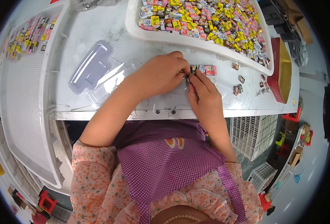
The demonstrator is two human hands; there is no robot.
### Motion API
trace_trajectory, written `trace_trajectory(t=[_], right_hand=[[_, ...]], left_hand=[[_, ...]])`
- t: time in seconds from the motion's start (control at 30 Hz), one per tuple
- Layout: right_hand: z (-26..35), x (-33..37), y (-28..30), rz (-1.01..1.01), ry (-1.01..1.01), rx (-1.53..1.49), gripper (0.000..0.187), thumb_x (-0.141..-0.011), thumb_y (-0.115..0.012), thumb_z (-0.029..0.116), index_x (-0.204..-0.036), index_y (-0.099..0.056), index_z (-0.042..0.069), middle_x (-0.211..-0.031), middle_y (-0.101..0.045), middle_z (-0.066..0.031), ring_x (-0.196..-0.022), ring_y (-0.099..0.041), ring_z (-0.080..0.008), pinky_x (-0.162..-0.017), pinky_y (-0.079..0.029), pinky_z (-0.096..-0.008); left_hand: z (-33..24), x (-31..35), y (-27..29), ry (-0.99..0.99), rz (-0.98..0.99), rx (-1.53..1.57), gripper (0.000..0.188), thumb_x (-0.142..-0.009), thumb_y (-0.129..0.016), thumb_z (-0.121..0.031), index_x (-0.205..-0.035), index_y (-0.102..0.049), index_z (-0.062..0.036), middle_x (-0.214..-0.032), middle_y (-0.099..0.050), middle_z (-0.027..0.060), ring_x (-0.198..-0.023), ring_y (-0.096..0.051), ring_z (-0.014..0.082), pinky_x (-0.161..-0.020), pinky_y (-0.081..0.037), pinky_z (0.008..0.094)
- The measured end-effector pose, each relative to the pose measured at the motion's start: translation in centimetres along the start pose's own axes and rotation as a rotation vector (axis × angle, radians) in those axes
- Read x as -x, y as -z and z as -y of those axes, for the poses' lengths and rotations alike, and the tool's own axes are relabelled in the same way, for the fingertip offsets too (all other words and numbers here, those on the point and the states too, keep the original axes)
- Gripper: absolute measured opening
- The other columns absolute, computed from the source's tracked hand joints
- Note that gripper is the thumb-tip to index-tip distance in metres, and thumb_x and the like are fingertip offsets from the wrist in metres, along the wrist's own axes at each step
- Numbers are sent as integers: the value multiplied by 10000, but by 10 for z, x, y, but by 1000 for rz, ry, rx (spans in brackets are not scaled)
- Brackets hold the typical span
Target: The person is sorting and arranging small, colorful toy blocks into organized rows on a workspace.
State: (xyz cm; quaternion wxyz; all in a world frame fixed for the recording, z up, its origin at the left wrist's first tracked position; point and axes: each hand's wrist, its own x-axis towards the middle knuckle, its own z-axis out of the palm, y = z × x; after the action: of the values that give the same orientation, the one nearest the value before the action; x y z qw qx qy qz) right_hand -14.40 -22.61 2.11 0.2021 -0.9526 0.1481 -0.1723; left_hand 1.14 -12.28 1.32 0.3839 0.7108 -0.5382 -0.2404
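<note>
Above the white table, my left hand (161,74) and my right hand (206,92) meet with fingertips pinched together. A small dark packet (187,75) shows between the fingertips, mostly covered by them. Just beyond my right fingers lies a short row of little boxes: a black one (193,69), white-and-blue ones (202,70) and pink ones (211,70). Crumpled clear plastic film (112,80) lies under and left of my left forearm. Next to it rests a clear moulded plastic tray (92,67).
A large white tub (198,44) heaped with small colourful boxes (210,20) stands at the back. Several loose dark pieces (238,89) lie to the right, near a red and gold box (282,71). A white perforated tray (26,108) with rows of little boxes is at the left.
</note>
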Motion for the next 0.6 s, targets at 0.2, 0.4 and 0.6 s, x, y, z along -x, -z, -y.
trace_trajectory(t=[0.2, 0.4, 0.6], right_hand=[[-5, -1, 0, -8, 29, -39, 272, -794, -658, 27, -1065, -644, 13, -1116, -618, -207, -941, -644, -355, -782, -545, -377], [-2, 0, -10, -96, -53, -109, 195, -771, -678, 1, -964, -652, -5, -1080, -635, -199, -833, -676, -315, -665, -565, -332], [-6, 2, -10, -131, -5, -110, 233, -770, -677, -6, -1002, -658, 1, -1076, -639, -190, -829, -673, -302, -672, -559, -329]], left_hand=[[-3, -1, 1, 14, -2, 3, 146, -828, -536, -103, -923, -634, -50, -956, -582, 116, -853, -615, 300, -772, -498, 398], [-4, 1, 0, 72, -3, 16, 150, -814, -572, -58, -949, -633, -36, -950, -589, 98, -862, -626, 265, -761, -502, 349], [-3, 1, 1, 47, -8, 11, 144, -809, -573, -55, -939, -632, -37, -939, -591, 97, -852, -630, 259, -751, -504, 346]])
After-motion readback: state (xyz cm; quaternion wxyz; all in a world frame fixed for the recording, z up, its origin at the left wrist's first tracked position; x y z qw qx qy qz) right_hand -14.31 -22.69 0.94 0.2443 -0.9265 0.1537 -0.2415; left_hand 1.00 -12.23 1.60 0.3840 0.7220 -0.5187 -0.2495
